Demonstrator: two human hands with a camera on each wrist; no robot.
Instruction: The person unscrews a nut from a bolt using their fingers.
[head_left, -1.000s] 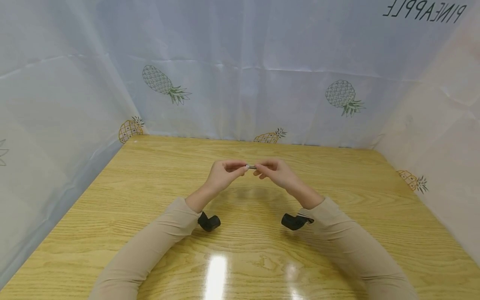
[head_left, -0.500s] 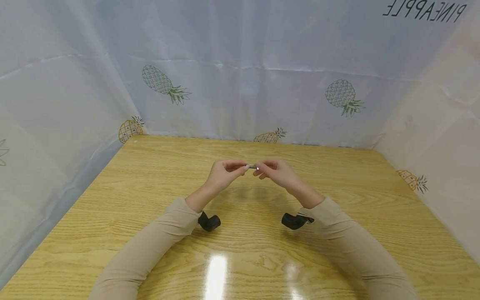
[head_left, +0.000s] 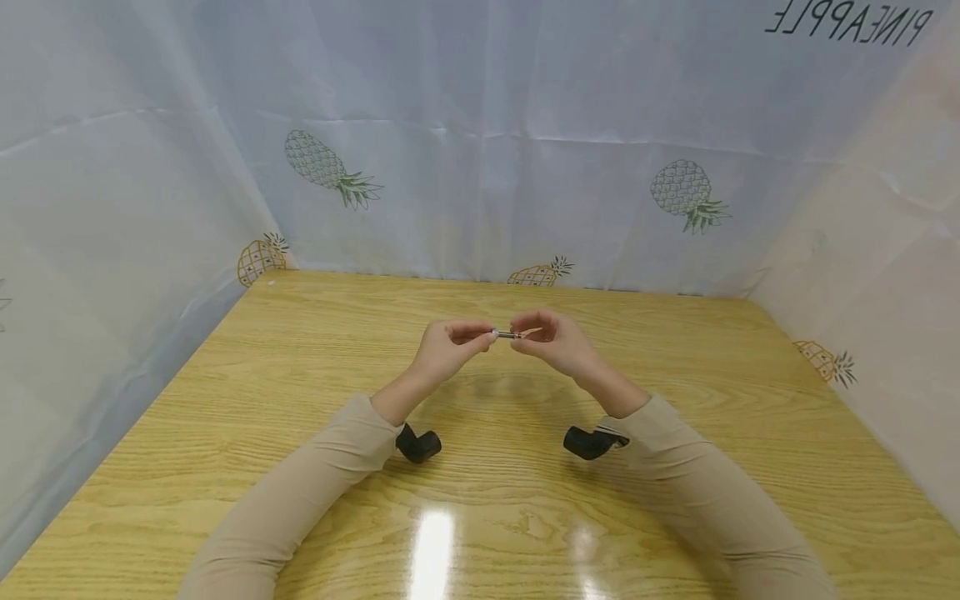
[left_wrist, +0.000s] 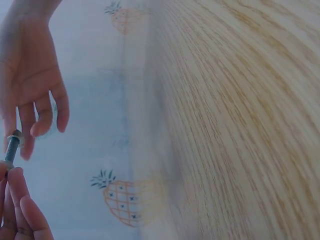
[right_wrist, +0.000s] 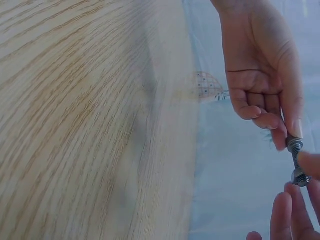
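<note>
A small metal bolt (head_left: 507, 334) is held level above the table, between both hands. My left hand (head_left: 446, 346) pinches one end of it between thumb and fingertips; in the right wrist view, washers (right_wrist: 295, 144) sit at that end, right by the left fingertips. A nut (right_wrist: 300, 178) is on the threads toward the other end. Around the nut end, my right hand (head_left: 558, 343) has its thumb and index finger spread apart, with the bolt's tip showing in the gap. In the left wrist view, the right hand's other fingers (left_wrist: 44, 117) hang loosely beside the bolt.
Under the hands lies a wood-grain table (head_left: 480, 467). White curtains (head_left: 480, 192) printed with pineapples stand along its back and sides. A black camera mount (head_left: 418, 446) hangs under the left wrist, another black mount (head_left: 588, 442) under the right.
My right thumb and index finger, pinched on the bolt's end earlier, have moved apart, and more of the bolt shows. The left hand has stayed in place.
</note>
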